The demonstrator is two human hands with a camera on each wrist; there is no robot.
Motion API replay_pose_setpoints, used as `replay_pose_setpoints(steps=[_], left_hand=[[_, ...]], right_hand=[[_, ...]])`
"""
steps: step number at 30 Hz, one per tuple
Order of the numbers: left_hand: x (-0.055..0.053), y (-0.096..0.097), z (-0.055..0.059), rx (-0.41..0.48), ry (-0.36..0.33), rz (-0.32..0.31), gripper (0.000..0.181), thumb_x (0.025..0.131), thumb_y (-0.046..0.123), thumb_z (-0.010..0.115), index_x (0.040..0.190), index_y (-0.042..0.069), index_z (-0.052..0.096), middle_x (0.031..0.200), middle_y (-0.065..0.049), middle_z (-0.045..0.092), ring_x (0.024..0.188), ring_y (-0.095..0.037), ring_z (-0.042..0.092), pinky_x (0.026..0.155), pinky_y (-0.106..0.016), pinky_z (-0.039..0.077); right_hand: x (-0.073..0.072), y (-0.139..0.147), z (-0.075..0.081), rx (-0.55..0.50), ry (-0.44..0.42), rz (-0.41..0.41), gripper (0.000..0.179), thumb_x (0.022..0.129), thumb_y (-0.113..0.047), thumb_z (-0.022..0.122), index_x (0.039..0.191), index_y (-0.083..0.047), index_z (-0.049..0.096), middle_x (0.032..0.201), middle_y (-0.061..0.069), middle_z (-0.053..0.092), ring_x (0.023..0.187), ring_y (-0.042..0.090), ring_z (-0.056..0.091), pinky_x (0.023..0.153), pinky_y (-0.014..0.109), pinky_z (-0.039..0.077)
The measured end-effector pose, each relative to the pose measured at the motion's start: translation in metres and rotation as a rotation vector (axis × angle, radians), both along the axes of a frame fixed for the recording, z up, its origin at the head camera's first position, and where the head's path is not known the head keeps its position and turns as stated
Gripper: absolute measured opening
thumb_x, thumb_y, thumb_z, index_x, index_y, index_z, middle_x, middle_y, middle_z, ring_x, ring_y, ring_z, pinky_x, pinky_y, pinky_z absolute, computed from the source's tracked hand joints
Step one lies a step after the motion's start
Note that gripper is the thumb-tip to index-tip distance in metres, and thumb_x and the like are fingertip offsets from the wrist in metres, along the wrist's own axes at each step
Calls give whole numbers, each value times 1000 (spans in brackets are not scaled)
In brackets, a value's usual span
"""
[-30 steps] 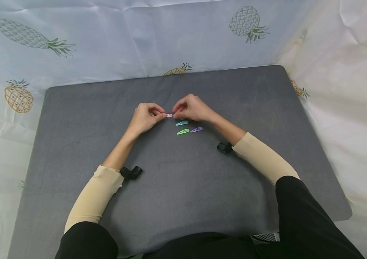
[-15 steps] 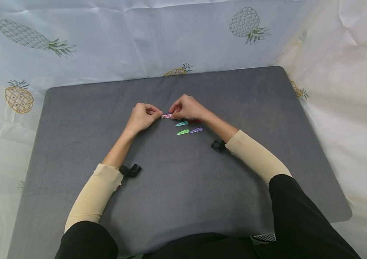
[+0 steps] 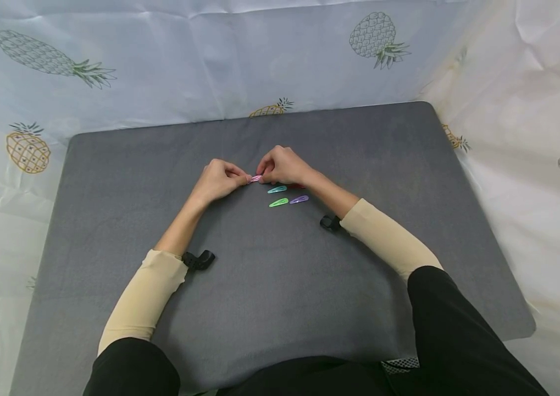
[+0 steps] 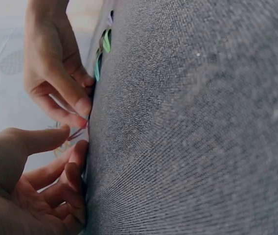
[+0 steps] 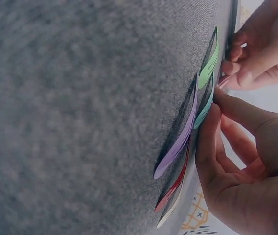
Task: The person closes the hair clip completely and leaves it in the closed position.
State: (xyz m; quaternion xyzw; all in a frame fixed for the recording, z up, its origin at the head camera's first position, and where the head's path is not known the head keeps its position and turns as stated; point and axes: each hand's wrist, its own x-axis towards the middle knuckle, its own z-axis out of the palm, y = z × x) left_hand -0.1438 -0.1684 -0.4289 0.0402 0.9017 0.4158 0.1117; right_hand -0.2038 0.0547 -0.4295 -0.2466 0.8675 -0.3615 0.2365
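A pink snap hair clip (image 3: 256, 179) spans the small gap between the two hands, just above the grey tabletop. My left hand (image 3: 218, 179) pinches its left end with thumb and index finger; the right wrist view shows that end of the pink clip (image 5: 223, 81) by the left thumb. My right hand (image 3: 282, 166) pinches the other end between thumb and index finger. Near the right hand lie a teal clip (image 3: 277, 189), a green clip (image 3: 278, 202) and a purple clip (image 3: 299, 199). A red clip (image 5: 175, 188) is mostly hidden under the right hand in the head view.
A whitish clip (image 5: 171, 213) lies beside the red one. The grey cloth-covered table (image 3: 270, 286) ends at a pineapple-print curtain (image 3: 200, 60) behind and at the sides. A black wrist camera (image 3: 200, 260) sits on the left forearm, another (image 3: 330, 223) on the right.
My right hand has moved left and taken hold of the pink clip's free end. Half a second ago the clip's prongs looked spread; now they look closer together. The other clips have not moved.
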Motion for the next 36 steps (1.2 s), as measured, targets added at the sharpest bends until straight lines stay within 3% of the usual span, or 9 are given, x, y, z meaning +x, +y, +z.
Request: replay_pose_setpoints(steps=[9,19,26,36], left_hand=[[0,0,-3,5,2,-39,21,98,26,80,101,6,87,90,-12,83,64,-6,63,62,-25,47],[4,5,-2,51,3,-83,20,98,21,82,108,3,85,98,-19,84,67,-3,67,64,-20,49],[7,9,-2,43,24,-80,17,99,14,80,111,2,83,99,-20,83,68,-1,65,67,-20,49],[7,10,-4,49,88,-73,13,103,10,75,110,2,82,100,-20,79,63,-7,54,60,-23,41]], right_hand=[[0,0,-1,1,-2,-10,6,96,-12,82,102,-11,85,84,3,80,66,7,68,66,22,55],[2,2,0,-2,11,15,6,100,-13,79,96,-9,84,85,4,78,69,9,68,67,23,54],[6,7,-1,-52,46,22,8,100,-16,80,94,-11,83,84,5,78,71,10,67,67,23,51],[11,14,2,-155,45,13,8,103,-12,75,98,-8,80,88,9,78,75,16,72,69,23,54]])
